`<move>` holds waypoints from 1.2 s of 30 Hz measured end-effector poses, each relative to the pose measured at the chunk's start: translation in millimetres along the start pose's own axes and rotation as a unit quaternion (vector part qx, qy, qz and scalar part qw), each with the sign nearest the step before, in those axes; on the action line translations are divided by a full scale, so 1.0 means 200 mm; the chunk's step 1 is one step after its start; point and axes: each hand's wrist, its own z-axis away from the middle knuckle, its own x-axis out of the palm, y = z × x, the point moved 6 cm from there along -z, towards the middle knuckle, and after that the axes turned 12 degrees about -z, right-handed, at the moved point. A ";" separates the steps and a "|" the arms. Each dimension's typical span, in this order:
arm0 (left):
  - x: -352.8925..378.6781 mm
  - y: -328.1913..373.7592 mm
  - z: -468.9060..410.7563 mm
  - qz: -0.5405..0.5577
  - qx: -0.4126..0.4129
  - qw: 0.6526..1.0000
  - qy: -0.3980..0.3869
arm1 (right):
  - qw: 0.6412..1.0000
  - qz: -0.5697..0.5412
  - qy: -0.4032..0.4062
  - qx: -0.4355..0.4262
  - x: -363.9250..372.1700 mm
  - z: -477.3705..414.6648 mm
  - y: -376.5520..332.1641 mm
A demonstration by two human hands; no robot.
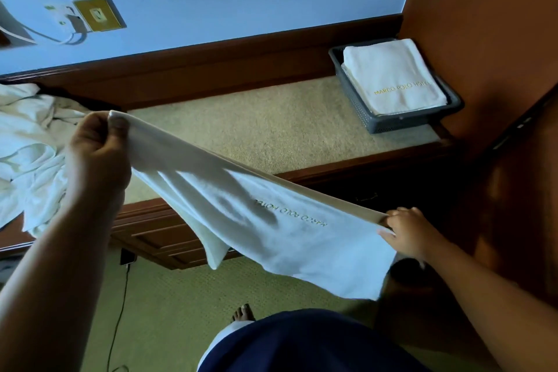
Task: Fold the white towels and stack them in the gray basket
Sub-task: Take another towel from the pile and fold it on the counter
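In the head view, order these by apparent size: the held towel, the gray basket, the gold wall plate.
Largest: held towel, though it is nearest the camera.
Next: gray basket.
Smallest: gold wall plate.

Unfolded towel pile (27, 142), counter's left end: cut by frame edge. Gray basket (404, 125): lower towels (348, 71) mostly hidden under top folded towel (392, 75).

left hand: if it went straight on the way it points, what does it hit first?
Probably the wooden rail at the back of the table; depth is unclear. The left hand, pinching the towel, points up past the loose towel pile.
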 end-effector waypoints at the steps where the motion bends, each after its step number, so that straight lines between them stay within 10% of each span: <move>1: 0.00 -0.01 -0.01 -0.010 -0.003 1.000 0.006 | 1.000 0.002 0.004 0.010 0.00 0.01 0.03; 11: -0.19 -0.23 -0.03 -0.078 -0.064 0.994 0.040 | 0.979 -0.062 0.145 0.131 -0.12 0.04 0.30; 17: -0.12 -0.15 0.15 -0.074 -0.078 0.994 -0.021 | 0.936 -0.121 0.067 0.323 -0.13 0.01 0.21; 24: 0.37 0.20 0.56 0.081 -0.134 0.952 -0.263 | 0.880 -0.461 -0.108 -0.036 -0.32 0.16 -1.02; 30: 0.50 0.48 0.69 0.149 -0.052 0.922 -0.354 | 0.846 -0.478 0.209 -0.113 -0.59 0.26 -1.22; 36: 0.45 0.40 0.61 0.158 0.027 0.908 -0.387 | 0.754 -0.566 0.243 -0.229 -0.78 0.35 -1.22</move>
